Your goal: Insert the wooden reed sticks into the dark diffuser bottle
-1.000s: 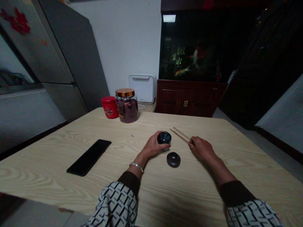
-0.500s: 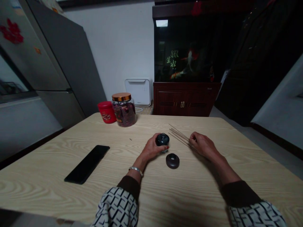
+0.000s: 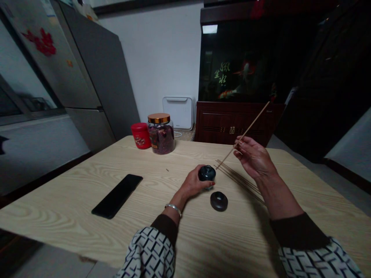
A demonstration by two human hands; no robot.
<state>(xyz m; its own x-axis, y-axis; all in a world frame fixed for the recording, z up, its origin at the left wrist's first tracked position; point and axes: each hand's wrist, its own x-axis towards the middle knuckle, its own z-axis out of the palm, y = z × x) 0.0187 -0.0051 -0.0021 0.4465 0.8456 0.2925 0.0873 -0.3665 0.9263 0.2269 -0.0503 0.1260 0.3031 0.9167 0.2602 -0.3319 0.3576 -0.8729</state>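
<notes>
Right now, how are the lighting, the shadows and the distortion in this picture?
All in the head view: dim, upper right almost black; pale bright patch on the fish tank; soft shadow on the table near the right forearm; refrigerator leaning, probably from wide-lens distortion.

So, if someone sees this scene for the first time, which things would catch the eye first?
Probably the thin stick, held slanting in the raised right hand, its lower end near the small dark pot that the left hand grips. Next come the red canister and the copper-lidded jar, side by side at the far left of the table. Behind it, the dark fish tank with its pale lettering also stands out.
</notes>
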